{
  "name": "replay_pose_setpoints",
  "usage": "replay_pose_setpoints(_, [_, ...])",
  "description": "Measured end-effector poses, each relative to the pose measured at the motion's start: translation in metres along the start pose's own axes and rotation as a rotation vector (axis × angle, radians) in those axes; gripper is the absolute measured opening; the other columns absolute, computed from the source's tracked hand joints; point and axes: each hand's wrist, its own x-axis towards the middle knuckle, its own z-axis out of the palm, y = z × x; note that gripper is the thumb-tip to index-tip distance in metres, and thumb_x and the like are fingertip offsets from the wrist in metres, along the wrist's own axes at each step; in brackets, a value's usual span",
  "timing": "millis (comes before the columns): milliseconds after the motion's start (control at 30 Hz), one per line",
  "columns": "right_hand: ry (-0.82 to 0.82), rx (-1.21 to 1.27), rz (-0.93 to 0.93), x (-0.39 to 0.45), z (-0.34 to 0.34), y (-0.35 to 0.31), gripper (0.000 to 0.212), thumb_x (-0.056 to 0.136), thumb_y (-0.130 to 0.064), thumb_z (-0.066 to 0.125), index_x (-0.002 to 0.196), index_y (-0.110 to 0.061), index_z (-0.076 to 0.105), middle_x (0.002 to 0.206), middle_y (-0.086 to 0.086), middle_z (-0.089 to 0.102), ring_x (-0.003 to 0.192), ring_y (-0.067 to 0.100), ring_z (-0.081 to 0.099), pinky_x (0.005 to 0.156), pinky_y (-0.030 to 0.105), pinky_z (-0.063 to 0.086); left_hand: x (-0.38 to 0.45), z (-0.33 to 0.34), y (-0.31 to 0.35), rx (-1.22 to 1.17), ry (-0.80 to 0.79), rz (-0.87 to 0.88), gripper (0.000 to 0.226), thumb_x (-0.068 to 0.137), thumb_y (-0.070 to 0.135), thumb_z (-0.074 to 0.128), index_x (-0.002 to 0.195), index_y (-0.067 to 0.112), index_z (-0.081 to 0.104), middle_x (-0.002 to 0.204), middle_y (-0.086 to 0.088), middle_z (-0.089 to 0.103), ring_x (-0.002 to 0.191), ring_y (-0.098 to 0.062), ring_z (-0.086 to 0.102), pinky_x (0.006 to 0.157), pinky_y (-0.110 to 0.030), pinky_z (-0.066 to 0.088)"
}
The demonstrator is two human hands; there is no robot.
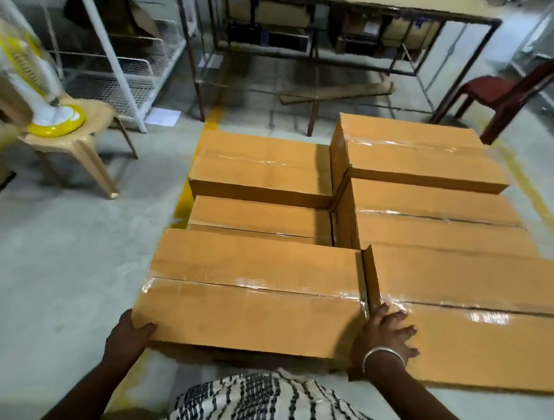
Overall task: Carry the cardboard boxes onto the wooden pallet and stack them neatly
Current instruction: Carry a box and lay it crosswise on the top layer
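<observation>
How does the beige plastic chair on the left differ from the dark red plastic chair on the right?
The beige plastic chair carries a yellow and white fan on its seat; the dark red plastic chair has a bare seat. The beige one stands by the white metal rack, the red one by the dark metal-framed table. Both stand upright on the grey concrete floor.

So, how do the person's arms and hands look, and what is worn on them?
Both arms are bare, with no sleeves in view down to the frame edge, and no gloves. The left hand wears nothing that can be seen. The right hand has a thin silver-coloured bangle around the wrist. No watch or ring is visible. Between the arms lies a white garment with dark woven stripes.
</observation>
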Motion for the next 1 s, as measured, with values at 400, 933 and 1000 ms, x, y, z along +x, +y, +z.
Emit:
replay_pose_setpoints(400, [0.009,-0.082,-0.262,-0.007,0.013,0.024,0.11,0.075,-0.058,0.062,0.152,-0.024,-0.009,0.158,0.026,-0.018,0.142,0.056,-0.011,0.109,0.071,0.012,-0.188,0.024,-0.1,-0.188,0.204,-0.255,0.063,0.093,0.024,0.065,0.148,0.013,0.038,0.146,-0.007,0.05,0.129,-0.031,0.05,0.097,-0.039,0.039])
replay_pose_setpoints(933, [-0.145,-0.56,-1.316,-0.168,0.097,-0.124,0.076,0.09,-0.054,0.046,0.155,-0.031,0.012,0.164,0.004,0.001,0.152,0.027,-0.002,0.117,0.06,0.014,-0.362,0.027,-0.269,-0.578,0.399,-0.587,0.062,0.091,0.021,0.068,0.146,0.016,0.04,0.141,-0.012,0.053,0.122,-0.03,0.054,0.084,-0.031,0.04])
replay_pose_setpoints(1000, [-0.145,-0.594,-1.356,-0.196,0.116,-0.135,0.074,0.089,-0.055,0.046,0.153,-0.031,0.018,0.164,0.003,0.006,0.152,0.026,0.001,0.117,0.058,0.016,-0.374,0.02,-0.295,-0.613,0.404,-0.606,0.061,0.09,0.02,0.068,0.145,0.014,0.042,0.14,-0.012,0.054,0.124,-0.028,0.053,0.087,-0.031,0.039])
